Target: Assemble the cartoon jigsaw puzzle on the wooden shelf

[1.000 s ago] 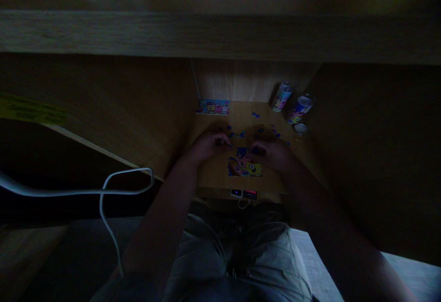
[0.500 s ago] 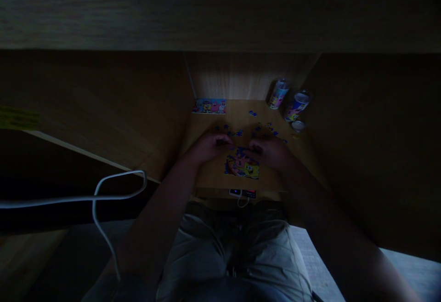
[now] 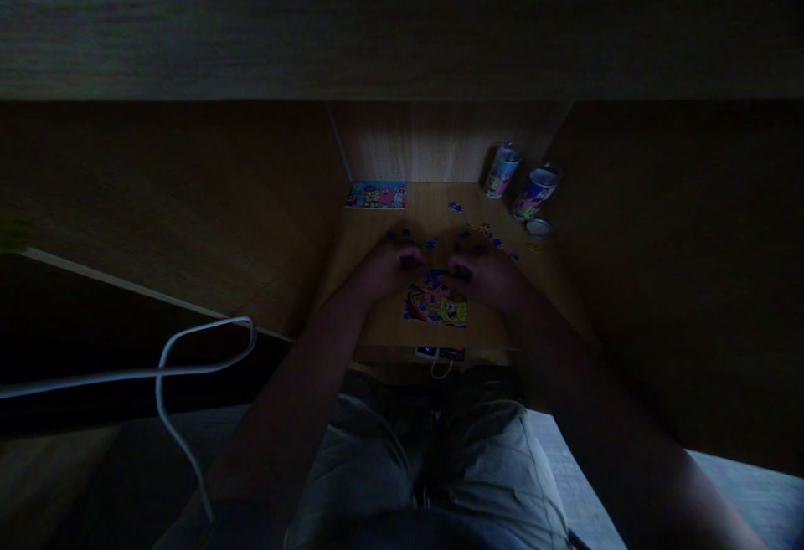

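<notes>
A partly assembled cartoon jigsaw puzzle (image 3: 433, 305) lies flat on the wooden surface in front of me, with a yellow face at its lower right. My left hand (image 3: 394, 269) is at its upper left edge, fingers curled and thumb tip close to the blue top part. At the upper right, my right hand (image 3: 487, 276) has its fingers bent in a pinch over the puzzle's edge. Anything between the fingertips of either hand is too dark and small to make out. Loose puzzle pieces (image 3: 430, 244) are scattered just beyond both hands.
A picture card (image 3: 377, 195) lies at the back left. Two printed cans (image 3: 502, 172) stand at the back right, with a round lid (image 3: 538, 228) beside them. Wooden panels enclose both sides. A dark device (image 3: 447, 354) with a white cable sits below the front edge.
The view has shifted slightly. My left hand has moved a little to the right, closer to my right hand, which stays near the puzzle's upper right edge.
</notes>
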Demonstrator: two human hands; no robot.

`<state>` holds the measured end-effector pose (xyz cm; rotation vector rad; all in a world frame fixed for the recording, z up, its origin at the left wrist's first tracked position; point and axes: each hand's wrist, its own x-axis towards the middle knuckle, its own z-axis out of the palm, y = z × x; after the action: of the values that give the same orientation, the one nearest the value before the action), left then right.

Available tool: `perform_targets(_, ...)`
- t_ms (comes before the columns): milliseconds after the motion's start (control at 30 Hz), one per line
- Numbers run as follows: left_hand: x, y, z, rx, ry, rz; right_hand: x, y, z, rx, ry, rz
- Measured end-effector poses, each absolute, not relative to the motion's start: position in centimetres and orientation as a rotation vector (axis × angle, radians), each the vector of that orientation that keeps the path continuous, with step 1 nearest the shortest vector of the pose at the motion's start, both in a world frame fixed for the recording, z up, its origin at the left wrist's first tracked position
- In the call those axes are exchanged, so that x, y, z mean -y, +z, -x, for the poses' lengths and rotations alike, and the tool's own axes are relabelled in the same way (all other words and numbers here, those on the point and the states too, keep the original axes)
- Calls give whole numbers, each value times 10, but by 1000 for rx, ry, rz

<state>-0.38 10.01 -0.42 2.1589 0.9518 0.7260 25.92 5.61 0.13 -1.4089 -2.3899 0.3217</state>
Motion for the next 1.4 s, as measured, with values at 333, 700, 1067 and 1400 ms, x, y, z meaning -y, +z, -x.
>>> perform_targets(333,-101,-3,4,-989,730,-2179,-57,-1,-260,2388,298,1409)
perform_targets(700,-96,-2,2,-1079,660,-2245,-56,3,-258,2392,301,1442)
perform_targets(1067,-84,1,-2,-1191,671,-2292,-56,1,-258,2404,282,1431)
perform_targets(1400,-88,5,9,-1085,883,-2136,-55,-1,-260,2403,293,1428)
